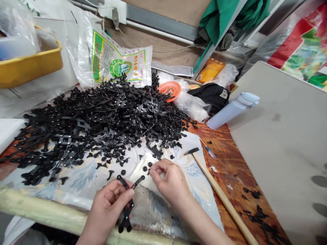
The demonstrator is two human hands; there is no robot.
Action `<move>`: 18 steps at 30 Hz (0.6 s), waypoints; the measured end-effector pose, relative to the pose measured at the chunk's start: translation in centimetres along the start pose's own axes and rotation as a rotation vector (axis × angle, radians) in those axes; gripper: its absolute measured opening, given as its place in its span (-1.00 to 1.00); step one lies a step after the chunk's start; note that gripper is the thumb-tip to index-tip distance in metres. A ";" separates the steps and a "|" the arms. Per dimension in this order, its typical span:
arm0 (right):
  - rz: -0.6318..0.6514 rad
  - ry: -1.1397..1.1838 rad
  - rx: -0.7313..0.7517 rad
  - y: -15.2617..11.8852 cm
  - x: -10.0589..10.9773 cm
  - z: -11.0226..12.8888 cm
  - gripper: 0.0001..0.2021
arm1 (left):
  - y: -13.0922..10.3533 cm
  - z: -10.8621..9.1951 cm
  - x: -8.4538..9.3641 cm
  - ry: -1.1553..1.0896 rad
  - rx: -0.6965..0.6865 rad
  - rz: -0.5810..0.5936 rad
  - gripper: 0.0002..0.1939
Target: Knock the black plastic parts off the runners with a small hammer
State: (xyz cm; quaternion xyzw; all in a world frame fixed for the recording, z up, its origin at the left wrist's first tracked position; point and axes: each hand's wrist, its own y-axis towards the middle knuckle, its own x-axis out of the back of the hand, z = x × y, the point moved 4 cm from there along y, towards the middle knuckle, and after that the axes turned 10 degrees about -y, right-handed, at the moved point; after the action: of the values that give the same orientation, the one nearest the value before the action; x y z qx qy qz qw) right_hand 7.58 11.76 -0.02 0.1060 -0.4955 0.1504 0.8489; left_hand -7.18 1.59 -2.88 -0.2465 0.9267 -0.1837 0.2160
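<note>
My left hand (111,203) pinches a black scissor-type linkage (130,205) near the table's front edge. The linkage has two arms spread at the top and two rounded ends below. Over a small whitish pad (138,177), my right hand (169,177) has its thumb and forefinger closed on a small black part (149,171), mostly hidden by the fingertips. Small round black caps (145,168) lie on the pad beside those fingers. Behind both hands rises a large heap of black linkages (122,112), with loose black pegs (110,175) scattered along its near edge.
A hammer (217,187) lies right of my right arm, with a small screwdriver (211,152) near its head. Farther back are a pale blue bottle (231,110), an orange plate (172,89) and a printed sack (122,64). A yellow bin (30,69) is at left.
</note>
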 end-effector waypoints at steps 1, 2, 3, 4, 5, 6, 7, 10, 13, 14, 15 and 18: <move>0.014 0.005 -0.024 0.2 0.0 -0.7 -0.82 | 0.0 0.0 0.0 0.003 0.001 0.001 -0.72; 0.028 0.009 -0.047 0.3 0.0 -1.5 -0.82 | 0.0 0.0 0.0 0.007 0.002 0.000 -0.72; 0.040 0.011 -0.068 0.5 0.0 -2.3 -0.81 | 0.0 0.1 0.0 0.011 0.005 -0.002 -0.72; 0.049 0.011 -0.088 0.6 0.2 -3.0 -0.80 | 0.1 0.1 0.0 0.016 0.009 -0.003 -0.71; 0.056 0.009 -0.106 0.7 0.3 -3.6 -0.80 | 0.1 0.2 0.1 0.024 0.008 0.000 -0.71; 0.060 0.007 -0.121 0.7 0.6 -4.0 -0.80 | 0.2 0.1 0.1 0.036 0.002 0.004 -0.72; 0.060 0.006 -0.133 0.6 0.8 -4.2 -0.80 | 0.2 0.1 0.1 0.050 -0.008 0.010 -0.73; 0.048 0.016 -0.137 -0.4 1.7 -3.6 -0.85 | 0.0 -0.2 0.0 0.065 -0.004 0.002 -0.73; 0.041 0.043 -0.063 -2.3 2.5 -2.5 -0.85 | -0.7 -0.3 -0.6 0.018 0.081 -0.028 -0.69; 0.045 0.057 -0.035 -3.0 2.8 -2.5 -0.84 | -0.9 -0.3 -1.0 0.002 0.104 -0.031 -0.68; 0.042 0.065 -0.017 -3.6 3.1 -2.8 -0.82 | -1.1 -0.3 -1.3 -0.008 0.124 -0.030 -0.67; -0.099 -0.054 -0.086 -4.7 4.6 -6.5 -0.83 | -1.3 0.0 -2.5 -0.032 0.184 -0.003 -0.68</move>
State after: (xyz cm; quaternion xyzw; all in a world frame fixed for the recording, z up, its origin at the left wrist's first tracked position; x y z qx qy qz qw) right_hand 16.64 10.21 0.70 0.0980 -0.5184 0.0838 0.8454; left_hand -4.75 1.92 -1.52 -0.2300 0.9020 -0.2643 0.2522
